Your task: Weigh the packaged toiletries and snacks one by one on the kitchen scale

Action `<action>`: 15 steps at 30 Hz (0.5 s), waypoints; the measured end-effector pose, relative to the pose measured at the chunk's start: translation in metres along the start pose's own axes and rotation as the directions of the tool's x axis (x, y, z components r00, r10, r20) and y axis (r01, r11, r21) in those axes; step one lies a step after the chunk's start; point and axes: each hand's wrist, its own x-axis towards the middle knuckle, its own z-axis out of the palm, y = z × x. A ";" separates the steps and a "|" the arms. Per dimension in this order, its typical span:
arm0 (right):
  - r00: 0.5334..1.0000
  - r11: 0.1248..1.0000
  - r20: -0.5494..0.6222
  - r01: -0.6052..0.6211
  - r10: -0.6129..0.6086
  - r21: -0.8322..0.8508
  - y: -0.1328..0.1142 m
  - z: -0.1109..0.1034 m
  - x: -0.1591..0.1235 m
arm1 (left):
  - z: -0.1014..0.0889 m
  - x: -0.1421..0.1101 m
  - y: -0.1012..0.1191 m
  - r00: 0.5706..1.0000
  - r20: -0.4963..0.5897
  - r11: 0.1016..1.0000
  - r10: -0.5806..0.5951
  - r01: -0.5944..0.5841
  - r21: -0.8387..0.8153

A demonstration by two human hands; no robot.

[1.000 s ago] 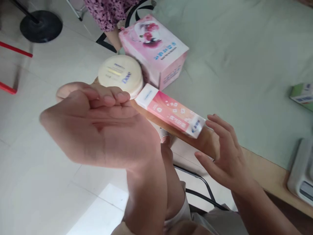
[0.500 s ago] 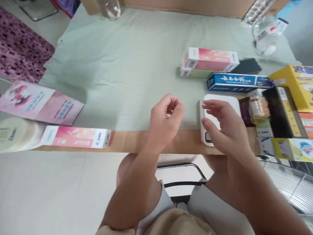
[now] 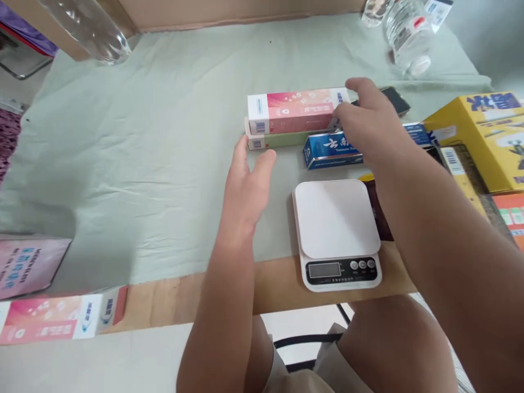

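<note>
A pink and white carton (image 3: 301, 109) lies on top of a green carton (image 3: 286, 140) in the middle of the cloth. My left hand (image 3: 248, 188) is open just below their left end, thumb and fingers apart, and its fingertips come close to the green one. Above the blue toothpaste box (image 3: 331, 150), my right hand (image 3: 366, 117) reaches over with thumb and fingers apart at the pink carton's right end. Whether those fingers touch it I cannot tell. In front of both hands sits a white digital kitchen scale (image 3: 338, 221), its pan bare.
Another pink carton (image 3: 53, 316) lies along the near left edge, beside a larger pink box (image 3: 33, 265). Yellow boxes (image 3: 483, 139) crowd the right side. Clear plastic bottles (image 3: 409, 38) lie at the back right, and one bottle (image 3: 90, 33) is at the back left.
My view has swung right from the left edge to the scale and cartons. Both hands have moved forward over the table to the stacked cartons, and the left fingers have spread.
</note>
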 end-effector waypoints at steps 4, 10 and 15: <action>1.000 0.996 0.019 0.008 -0.007 -0.092 -0.017 0.012 0.002 | 0.005 -0.006 -0.003 1.000 0.031 1.000 0.002 -0.001 -0.017; 0.998 0.987 0.066 0.020 -0.010 -0.158 -0.028 0.017 0.009 | 0.002 -0.001 -0.007 0.999 0.000 0.998 -0.051 0.051 -0.042; 0.997 0.989 0.066 0.037 -0.028 -0.146 -0.018 0.020 0.017 | -0.012 0.044 -0.017 0.986 -0.009 0.986 0.164 -0.164 0.017</action>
